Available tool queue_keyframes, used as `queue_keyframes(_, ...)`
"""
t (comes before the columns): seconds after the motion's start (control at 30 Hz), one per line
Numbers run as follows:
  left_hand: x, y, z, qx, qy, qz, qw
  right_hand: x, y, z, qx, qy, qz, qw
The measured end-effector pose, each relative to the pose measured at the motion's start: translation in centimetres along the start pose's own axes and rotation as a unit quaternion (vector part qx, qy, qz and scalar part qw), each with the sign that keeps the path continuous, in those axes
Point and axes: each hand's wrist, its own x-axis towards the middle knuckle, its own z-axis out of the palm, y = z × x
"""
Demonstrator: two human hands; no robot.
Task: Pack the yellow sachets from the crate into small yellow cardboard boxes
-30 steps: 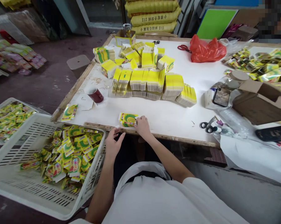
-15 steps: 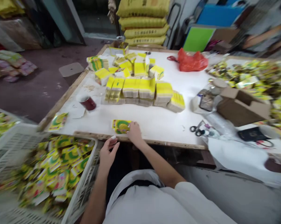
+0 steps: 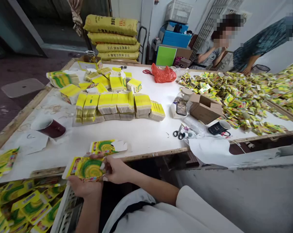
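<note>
Over the near left edge of the table (image 3: pixel 141 139), the left hand (image 3: pixel 87 188) holds a yellow carton (image 3: pixel 88 168) from below; the right hand (image 3: pixel 118 170) pinches its right end. Light pressure should avoid creases.

Yellow piglet-feed sacks (image 3: pixel 114 38) stand four high across from me, beyond a white-topped, wood-edged worktable (image 3: pixel 141 137). Left of them, a knotted curtain (image 3: pixel 76 14) hangs by a dark opening (image 3: pixel 54 24), and a stool (image 3: pixel 22 86) sits on purplish-brown floor (image 3: pixel 7 69); right, a white plastic crate (image 3: pixel 178 12) tops blue boxes (image 3: pixel 174 38).
</note>
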Motion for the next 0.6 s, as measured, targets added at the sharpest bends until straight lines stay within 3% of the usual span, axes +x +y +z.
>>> queue_keyframes(0.07,0.3,1.0,0.8,-0.214,0.086,-0.063,0.971,-0.3,0.5,0.8,0.062,0.004,-0.003,0.998)
queue_keyframes(0.13,0.5,1.5,1.1,-0.278,0.105,-0.105,0.949,-0.4,0.8,1.1,0.069,0.004,-0.002,0.998)
queue_keyframes(0.27,0.7,1.5,1.0,-0.238,0.122,-0.137,0.954,-0.4,0.5,0.2,0.021,0.024,-0.002,0.999)
queue_keyframes(0.5,-0.4,0.3,1.6,-0.182,0.055,-0.107,0.976,0.1,-0.2,-1.8,0.063,0.129,-0.044,0.989)
queue_keyframes(0.6,-1.2,-0.2,1.6,-0.147,0.093,-0.111,0.978,0.3,0.1,-1.6,0.105,0.135,-0.048,0.984)
